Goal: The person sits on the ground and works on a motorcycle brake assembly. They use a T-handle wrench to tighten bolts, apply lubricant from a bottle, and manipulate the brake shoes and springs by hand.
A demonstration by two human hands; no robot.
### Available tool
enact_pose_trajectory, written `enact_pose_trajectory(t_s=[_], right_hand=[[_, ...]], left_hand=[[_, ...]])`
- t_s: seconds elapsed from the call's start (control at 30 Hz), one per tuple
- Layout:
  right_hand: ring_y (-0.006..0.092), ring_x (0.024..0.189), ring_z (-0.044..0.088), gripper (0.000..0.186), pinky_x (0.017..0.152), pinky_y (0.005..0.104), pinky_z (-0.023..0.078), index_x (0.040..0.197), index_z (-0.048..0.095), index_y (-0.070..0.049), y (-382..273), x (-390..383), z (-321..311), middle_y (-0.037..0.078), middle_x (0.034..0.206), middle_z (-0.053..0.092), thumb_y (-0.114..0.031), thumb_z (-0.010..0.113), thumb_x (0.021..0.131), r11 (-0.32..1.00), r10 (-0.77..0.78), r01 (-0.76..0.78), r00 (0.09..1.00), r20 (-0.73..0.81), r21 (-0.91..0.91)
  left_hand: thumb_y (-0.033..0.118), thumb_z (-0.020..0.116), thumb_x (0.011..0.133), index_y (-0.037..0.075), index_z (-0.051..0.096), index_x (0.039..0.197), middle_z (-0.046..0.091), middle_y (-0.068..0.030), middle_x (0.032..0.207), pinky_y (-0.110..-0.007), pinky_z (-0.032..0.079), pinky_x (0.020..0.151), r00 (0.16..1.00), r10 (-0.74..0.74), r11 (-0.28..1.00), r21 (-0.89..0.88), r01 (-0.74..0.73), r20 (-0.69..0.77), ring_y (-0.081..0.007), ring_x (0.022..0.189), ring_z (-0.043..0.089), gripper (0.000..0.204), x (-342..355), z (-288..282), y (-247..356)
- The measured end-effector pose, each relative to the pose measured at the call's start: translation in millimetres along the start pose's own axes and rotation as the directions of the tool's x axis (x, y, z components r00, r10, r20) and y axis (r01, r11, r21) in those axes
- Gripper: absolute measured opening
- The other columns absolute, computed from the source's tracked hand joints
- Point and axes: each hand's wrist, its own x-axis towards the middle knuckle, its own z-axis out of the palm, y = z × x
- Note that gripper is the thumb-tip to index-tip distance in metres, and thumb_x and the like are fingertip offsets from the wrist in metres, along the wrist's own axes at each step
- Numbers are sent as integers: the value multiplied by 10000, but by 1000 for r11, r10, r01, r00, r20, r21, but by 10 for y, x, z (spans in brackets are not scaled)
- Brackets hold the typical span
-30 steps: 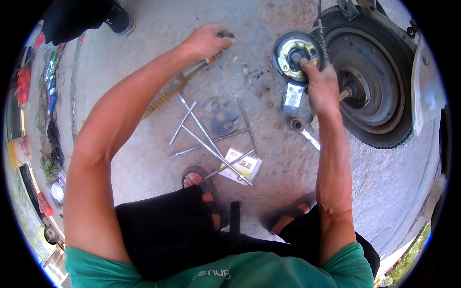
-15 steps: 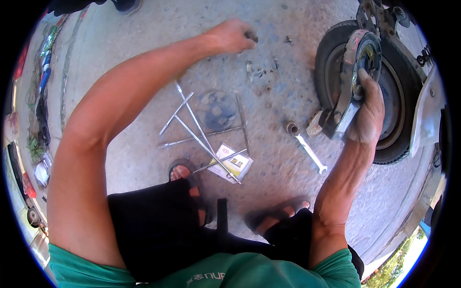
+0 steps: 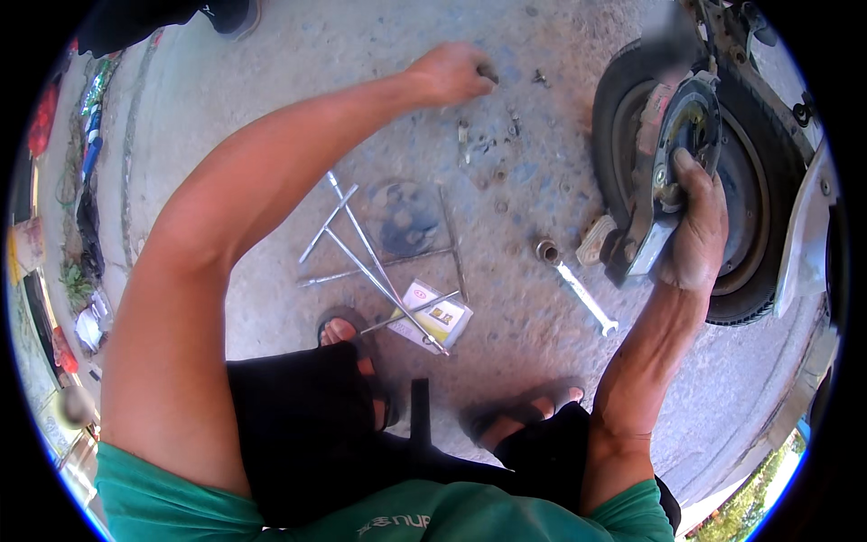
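My left hand [image 3: 452, 74] is stretched over the ground at the far middle, fingers curled closed. A small dark bit shows at its fingertips, too little to name. On the right, my right hand [image 3: 700, 226] grips a long grey metal housing [image 3: 657, 203], thumb on its open inner side. The housing stands tilted in front of a black-tyred wheel [image 3: 623, 99]. Between my hands lie small metal parts [image 3: 488, 144] and loose nuts. A combination wrench [image 3: 587, 298] lies nearer me, a brown socket-like piece [image 3: 547, 251] at its far end.
Several T-handle wrenches [image 3: 357, 253] lie crossed in front of my feet, partly over a white and yellow packet [image 3: 432, 316]. A dark round stain [image 3: 406, 217] marks the concrete. A pale ribbed piece [image 3: 595, 239] sits beside the housing. Another person's shoe [image 3: 237, 16] stands far left.
My left hand has shifted slightly right, still curled. The view has shifted a little, and my right hand keeps its hold on the housing. A grey blur now shows above the wheel.
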Motion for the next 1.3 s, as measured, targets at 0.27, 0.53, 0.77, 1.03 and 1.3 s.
enact_pose_trajectory(t_s=[0.27, 0.53, 0.77, 1.03, 1.3], right_hand=[[144, 930, 675, 423, 844, 282, 551, 1276, 531, 109, 13, -10, 43, 124, 1109, 667, -136, 623, 944, 1000, 5, -5, 998, 61, -14], [122, 939, 647, 362, 860, 273, 517, 1232, 584, 83, 11, -6, 86, 100, 1083, 676, -121, 610, 933, 995, 22, -15, 997, 70, -97], [112, 918, 633, 336, 847, 269, 507, 1205, 601, 70, 2, 4, 30, 81, 1055, 676, -127, 612, 933, 991, 44, -34, 996, 78, -132], [186, 1071, 624, 589, 953, 302, 473, 1342, 524, 100, 70, -2, -53, 151, 1190, 641, -312, 627, 933, 963, 77, -52, 993, 86, -265], [161, 991, 683, 506, 916, 287, 510, 1306, 571, 76, 223, 58, -118, 140, 1090, 709, -294, 645, 969, 968, -12, 50, 988, 155, -245]], left_hand=[[208, 644, 830, 47, 723, 1047, 719, -169, 1002, -441, 521, 827, 991, 108, 979, 180, -93, -77, -361, 937, 669, 281, 473, 155, 45], [208, 614, 867, 155, 701, 1131, 664, -131, 1142, -472, 514, 879, 981, 174, 946, 290, -142, -88, -348, 1085, 625, 283, 853, 476, 47], [167, 596, 866, 165, 697, 1090, 652, -137, 1105, -476, 512, 873, 980, 187, 917, 370, -151, -65, -355, 1077, 624, 246, 955, 570, 150], [220, 614, 834, 74, 684, 997, 651, -163, 1092, -475, 513, 854, 965, 233, 930, 316, -187, -117, -378, 1034, 629, 230, 866, 426, 38], [159, 590, 825, 30, 631, 977, 648, -179, 1048, -520, 509, 790, 959, 255, 904, 322, -281, 119, -434, 893, 638, 204, -693, 125, 155]])
